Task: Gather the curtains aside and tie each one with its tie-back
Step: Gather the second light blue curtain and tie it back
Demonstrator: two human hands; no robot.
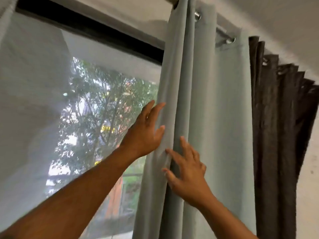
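Observation:
A pale grey-green curtain (217, 118) hangs in folds from a metal rod (222, 31) right of the window. My left hand (146, 131) lies flat against its left edge, fingers spread, pressing the fabric rightward. Just below and to the right, my right hand (188, 171) touches a fold of the same curtain with fingers apart, thumb at the crease. Neither hand is closed around the cloth. A dark brown curtain (279, 135) is bunched at the far right on the same rod. No tie-back is visible.
A sheer white curtain (31, 100) covers the window's left part, with trees showing through the glass (107, 118). The black window frame (89, 30) runs along the top. A white wall (309, 169) stands at the far right.

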